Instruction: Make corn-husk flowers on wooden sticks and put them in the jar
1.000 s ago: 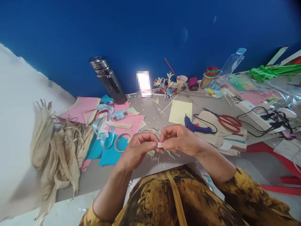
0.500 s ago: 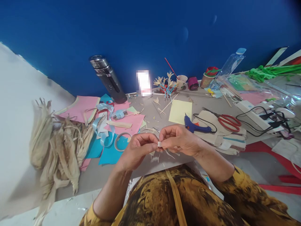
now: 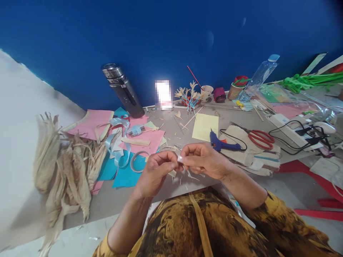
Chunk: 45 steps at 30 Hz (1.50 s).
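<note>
A small white strip (image 3: 179,159) sits between my two hands, above the table's front part. My right hand (image 3: 203,160) pinches it between thumb and forefinger. Thumb and forefinger of my left hand (image 3: 159,169) close at the strip's other side, and the fingertips of both hands almost meet. Whether the strip is husk, paper or tape is too small to tell. Pale scraps (image 3: 191,175) lie on the table under the hands. A roll of tape (image 3: 133,165) rests just left of my left hand, and a blue glue gun (image 3: 223,144) lies beyond my right hand.
Dried corn husks (image 3: 68,175) hang over the left edge. A dark thermos (image 3: 124,91) stands at the back near small husk flowers (image 3: 190,98) and a paper cup (image 3: 207,93). Red-handled scissors (image 3: 261,139) lie on a cloth glove (image 3: 241,132); a power strip (image 3: 294,132) with cables is farther right.
The white strip has turned and risen slightly between my fingertips. My left fingers have shifted a little left, and my right hand has tilted slightly.
</note>
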{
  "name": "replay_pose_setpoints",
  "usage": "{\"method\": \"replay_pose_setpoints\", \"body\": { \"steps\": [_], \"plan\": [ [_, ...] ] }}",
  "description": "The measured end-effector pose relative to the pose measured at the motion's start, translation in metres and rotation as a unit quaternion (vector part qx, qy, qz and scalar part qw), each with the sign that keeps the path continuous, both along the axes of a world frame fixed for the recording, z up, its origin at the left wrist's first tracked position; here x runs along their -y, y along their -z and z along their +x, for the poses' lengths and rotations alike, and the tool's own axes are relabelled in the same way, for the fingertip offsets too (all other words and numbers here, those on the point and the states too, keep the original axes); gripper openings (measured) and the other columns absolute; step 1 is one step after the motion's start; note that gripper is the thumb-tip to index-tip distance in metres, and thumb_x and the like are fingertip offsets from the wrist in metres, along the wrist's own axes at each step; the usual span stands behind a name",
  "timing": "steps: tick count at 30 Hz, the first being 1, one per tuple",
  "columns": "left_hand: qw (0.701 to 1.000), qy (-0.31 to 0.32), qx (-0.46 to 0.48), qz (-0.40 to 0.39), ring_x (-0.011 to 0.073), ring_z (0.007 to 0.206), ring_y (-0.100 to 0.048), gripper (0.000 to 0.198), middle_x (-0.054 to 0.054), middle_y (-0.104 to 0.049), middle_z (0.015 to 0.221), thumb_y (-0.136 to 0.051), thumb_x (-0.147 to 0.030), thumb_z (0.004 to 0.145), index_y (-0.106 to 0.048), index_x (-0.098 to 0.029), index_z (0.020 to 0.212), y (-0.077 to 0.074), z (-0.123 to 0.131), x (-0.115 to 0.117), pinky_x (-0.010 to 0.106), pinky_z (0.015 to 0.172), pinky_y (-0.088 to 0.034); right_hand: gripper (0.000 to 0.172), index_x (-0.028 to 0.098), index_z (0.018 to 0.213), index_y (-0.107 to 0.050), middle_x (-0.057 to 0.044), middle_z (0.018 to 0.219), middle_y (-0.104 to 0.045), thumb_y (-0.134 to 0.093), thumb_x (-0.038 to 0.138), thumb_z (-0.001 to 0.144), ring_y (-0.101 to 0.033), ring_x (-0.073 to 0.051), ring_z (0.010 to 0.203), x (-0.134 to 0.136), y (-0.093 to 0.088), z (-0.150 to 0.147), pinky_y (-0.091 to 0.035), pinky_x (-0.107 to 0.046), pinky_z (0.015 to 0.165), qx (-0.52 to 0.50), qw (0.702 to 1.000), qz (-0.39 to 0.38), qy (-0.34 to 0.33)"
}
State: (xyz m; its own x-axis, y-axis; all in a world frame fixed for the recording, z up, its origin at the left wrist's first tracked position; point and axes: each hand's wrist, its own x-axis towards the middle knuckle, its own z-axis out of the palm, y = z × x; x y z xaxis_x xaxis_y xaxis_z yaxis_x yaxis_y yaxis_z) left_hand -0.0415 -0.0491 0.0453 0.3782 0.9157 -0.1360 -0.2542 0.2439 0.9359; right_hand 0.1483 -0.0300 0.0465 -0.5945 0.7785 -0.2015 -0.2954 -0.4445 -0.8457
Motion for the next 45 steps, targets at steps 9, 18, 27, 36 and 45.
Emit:
{"method": "replay_pose_setpoints", "body": {
  "steps": [9,18,27,36,45],
  "plan": [
    [0.995,-0.087,-0.051,0.026,0.0165,0.073,-0.059,0.012,0.004,-0.067,0.072,-0.064,-0.018,0.082,-0.067,-0.017,0.070,0.003,0.007,0.003,0.029,0.075,-0.044,0.024,0.015,0.082,-0.068,0.001,0.066,-0.062,-0.074,0.038,0.083,-0.035,-0.005,0.048,0.006,-0.005,0.011,-0.024,-0.021,0.044,0.150,0.962,0.165,0.156],
    [0.991,-0.119,-0.034,0.051,0.0169,0.075,-0.062,0.008,0.003,-0.068,0.077,-0.072,-0.025,0.081,-0.068,-0.017,0.081,0.003,0.017,0.008,0.029,0.074,-0.048,0.034,0.015,0.081,-0.068,0.002,0.064,-0.061,-0.075,0.048,0.081,-0.036,-0.005,0.047,0.008,0.004,0.002,-0.023,-0.020,0.043,0.122,0.982,0.118,0.088],
    [0.980,-0.145,-0.109,0.078,0.0143,0.065,-0.057,0.011,0.001,-0.063,0.070,-0.071,-0.025,0.079,-0.067,-0.016,0.074,-0.007,0.018,0.011,0.025,0.062,-0.045,0.032,0.014,0.075,-0.068,0.001,0.060,-0.061,-0.078,0.044,0.078,-0.034,-0.004,0.044,0.008,0.002,-0.001,-0.023,-0.020,0.042,0.080,0.993,0.062,0.067],
    [0.975,-0.148,-0.129,0.103,0.0138,0.069,-0.057,0.008,0.001,-0.063,0.073,-0.068,-0.021,0.082,-0.068,-0.017,0.075,-0.007,0.017,0.013,0.023,0.064,-0.044,0.026,0.013,0.068,-0.066,0.002,0.055,-0.059,-0.080,0.035,0.072,-0.032,-0.001,0.039,0.008,0.002,-0.007,-0.018,-0.018,0.040,0.009,0.998,-0.023,0.057],
    [0.970,-0.161,-0.147,0.111,0.0144,0.067,-0.058,0.009,0.002,-0.065,0.071,-0.068,-0.022,0.081,-0.068,-0.017,0.073,-0.008,0.019,0.013,0.024,0.062,-0.045,0.024,0.013,0.067,-0.066,0.002,0.054,-0.059,-0.079,0.033,0.070,-0.033,-0.002,0.039,0.008,0.001,-0.009,-0.018,-0.018,0.039,0.011,0.997,-0.031,0.067]
  ]
}}
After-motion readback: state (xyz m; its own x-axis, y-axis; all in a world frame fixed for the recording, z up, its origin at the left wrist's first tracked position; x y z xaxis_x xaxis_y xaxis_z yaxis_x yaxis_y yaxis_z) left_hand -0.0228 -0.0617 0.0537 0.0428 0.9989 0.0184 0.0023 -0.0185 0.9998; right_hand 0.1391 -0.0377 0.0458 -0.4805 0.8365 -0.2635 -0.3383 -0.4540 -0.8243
